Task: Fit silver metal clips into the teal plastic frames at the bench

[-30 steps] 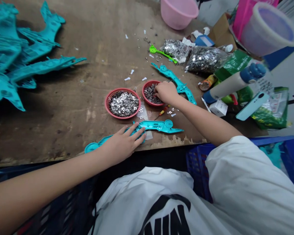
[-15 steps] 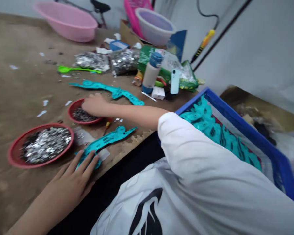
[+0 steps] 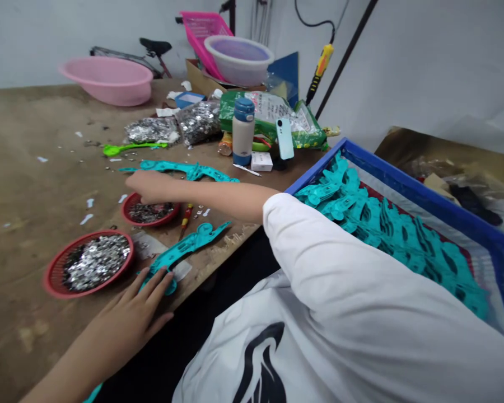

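Note:
My left hand rests with its fingers stretched out over the near end of a teal plastic part, which lies on the table edge. My right hand hovers at the far rim of a small red basket full of small dark metal pieces. Its fingers point away and down, so what they hold, if anything, is hidden. Just beyond it lies a second teal part, partly covered by that hand. A larger red basket with shiny metal clips stands left of my left hand.
A red-and-yellow screwdriver lies by the small basket. Right of my arm stands a blue crate of teal parts. Further back are a bottle, a phone, bags of metal pieces, a green spoon and a pink basin.
My right hand has risen out of the small red basket to its far rim. The left hand stays on the teal part. The camera view has shifted, so the scene sits lower.

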The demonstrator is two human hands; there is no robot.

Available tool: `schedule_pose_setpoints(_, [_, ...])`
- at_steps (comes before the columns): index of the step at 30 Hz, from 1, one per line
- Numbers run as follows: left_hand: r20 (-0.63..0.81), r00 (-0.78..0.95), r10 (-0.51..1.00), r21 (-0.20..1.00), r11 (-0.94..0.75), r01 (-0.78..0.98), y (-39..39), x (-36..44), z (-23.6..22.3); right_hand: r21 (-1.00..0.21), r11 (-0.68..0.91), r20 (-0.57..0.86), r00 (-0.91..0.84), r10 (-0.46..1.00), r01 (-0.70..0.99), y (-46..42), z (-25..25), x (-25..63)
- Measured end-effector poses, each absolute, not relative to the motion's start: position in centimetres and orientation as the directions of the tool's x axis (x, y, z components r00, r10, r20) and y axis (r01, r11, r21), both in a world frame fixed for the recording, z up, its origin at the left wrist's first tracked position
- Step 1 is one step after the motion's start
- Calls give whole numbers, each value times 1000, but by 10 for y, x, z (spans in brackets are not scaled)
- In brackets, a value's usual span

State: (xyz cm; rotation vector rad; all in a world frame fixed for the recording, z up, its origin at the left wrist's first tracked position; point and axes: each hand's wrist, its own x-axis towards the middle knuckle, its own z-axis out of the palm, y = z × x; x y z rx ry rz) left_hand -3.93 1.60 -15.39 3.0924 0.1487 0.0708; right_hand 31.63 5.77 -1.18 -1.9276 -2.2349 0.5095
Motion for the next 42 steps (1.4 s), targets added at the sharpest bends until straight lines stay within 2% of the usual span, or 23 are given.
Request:
schedule_pose_setpoints(3, [28,997,77,155,-985,72,25,-27,-110,-285,91,5,-94,996,954,34,5,315])
schedule_pose_setpoints(5, [125,973,191,180,-969,167,42,-22,-81,-286,26,-17,-32,999,958,13,15,316])
schedule_pose_setpoints(7, [203,912,357,170,-930,326,63,-23,-68,-317,105,-32,-121,992,943,-9,18,323])
schedule_pose_setpoints(9, [143,873,467,185,-879,440,79,-27,-73,-412,151,-56,-190,980,899,-30,12,329])
schedule_pose_setpoints(12, [26,837,546,189,-825,532,82,-31,-94,-584,98,-129,-211,969,806,-58,-5,331])
schedule_pose_setpoints(17, [53,813,580,222,-801,557,74,-28,-101,-712,-100,-284,-154,946,695,-73,-31,321])
schedule_pose_setpoints(23, [116,757,644,401,-727,557,91,-37,-96,-621,-114,-343,-139,929,776,-72,-27,310])
schedule_pose_setpoints(27, [122,751,649,434,-715,548,98,-39,-105,-562,-145,-368,-90,925,814,-77,-27,306])
schedule_pose_setpoints(34, [-2,710,704,455,-632,627,96,-32,-103,-593,-104,-318,-114,941,799,-76,-53,317])
schedule_pose_setpoints(39, [40,675,737,505,-598,623,90,-31,-93,-638,-61,-278,-155,948,768,-75,-67,320])
schedule_pose_setpoints(42, [58,642,765,544,-563,622,87,-33,-87,-605,-17,-217,-144,965,796,-77,-68,319])
